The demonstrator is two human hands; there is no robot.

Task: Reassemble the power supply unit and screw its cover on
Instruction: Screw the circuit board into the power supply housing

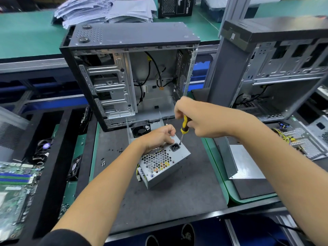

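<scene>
A black box (pixel 174 7) at the counter's far edge bore "850"; other print was unreadable. The left hand (pixel 158 137) curled its fingers (pixel 168 129) over the far end of the power supply unit (pixel 164 161), pressing it down. The right hand (pixel 193 118) had its fingers clamped on a yellow-and-black screwdriver (pixel 184 127), tip at a screw hole beside the power socket (pixel 174 147). The unit lay mid-counter on the dark mat (pixel 159 201), long axis running diagonally from near-left to far-right, its honeycomb grille tilted up toward the near edge.

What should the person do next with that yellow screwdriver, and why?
Probably turn the screwdriver to drive the screw home: its tip sits at a hole beside the power socket, while the left hand steadies the power supply unit.
</scene>
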